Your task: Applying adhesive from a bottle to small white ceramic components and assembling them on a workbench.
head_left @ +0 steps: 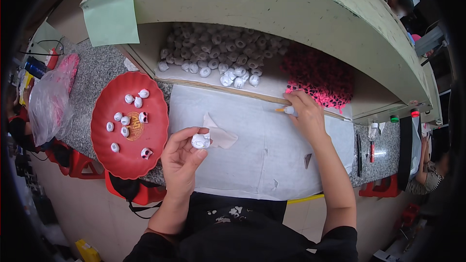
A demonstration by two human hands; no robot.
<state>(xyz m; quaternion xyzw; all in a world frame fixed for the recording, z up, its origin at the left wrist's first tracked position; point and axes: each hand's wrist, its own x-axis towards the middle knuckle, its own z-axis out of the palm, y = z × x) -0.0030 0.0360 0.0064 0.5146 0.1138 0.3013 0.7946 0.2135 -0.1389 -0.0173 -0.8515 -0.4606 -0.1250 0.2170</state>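
Note:
Between the thumb and fingers of my left hand is a small rounded white piece, held above the paper-covered work surface. My right hand is at the shelf's front edge, its fingertips beside a heap of small pink and black pieces. Under its curled fingers sits a small translucent bottle with an orange tip, seemingly gripped against the palm. A scrap of white cloth or paper lies just right of my left hand. Many similar white pieces are piled inside the shelf.
At left, a red scalloped tray holds several white pieces, two with pink and black parts. White paper covers the worktop under the low shelf. A plastic bag stands far left. A red marker lies at right, near another person's arm.

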